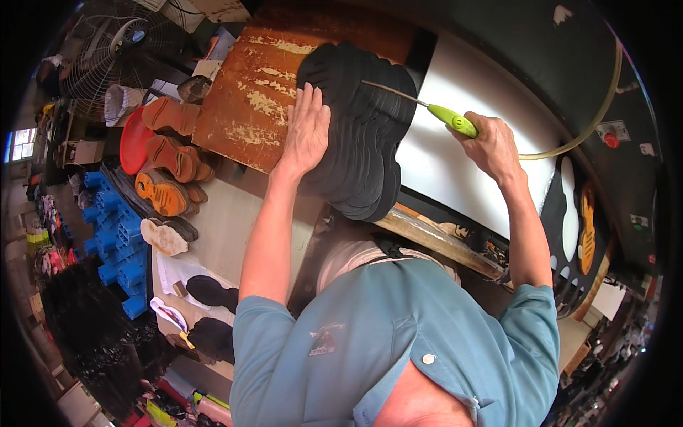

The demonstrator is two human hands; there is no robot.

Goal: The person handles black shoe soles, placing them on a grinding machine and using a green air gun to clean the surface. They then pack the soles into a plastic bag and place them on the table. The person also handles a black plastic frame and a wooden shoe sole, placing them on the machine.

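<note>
Head view: a thick stack of thin black sole-shaped sheets [348, 142], fanned so that many edges show, lies partly on a scuffed brown wooden board with pale worn patches [238, 114], its near end reaching out past the board's edge toward the person. The left hand [308, 132] is flat and open, fingers stretched out and close together, resting along the left side of the stack without gripping anything. The right hand [492, 146] is curled firmly around the bright green handle of a slim tool with a thin metal shaft [452, 121], held to the right of the stack. The shaft points left across the upper part of the stack, and its tip meets the black sheets; whether it slips beneath one or only lies on top, I cannot tell. Just right of the stack is a smooth, shiny white panel [473, 71], with a curved yellowish hose [605, 107] beyond it and a round red button [610, 139] on the dark surface at far right. To the left of the board stand a round wire-caged fan [121, 53], several rust-brown sole-shaped pieces [171, 156], an orange slotted sole shape [161, 192] and a blue plastic rack [121, 242].
</note>
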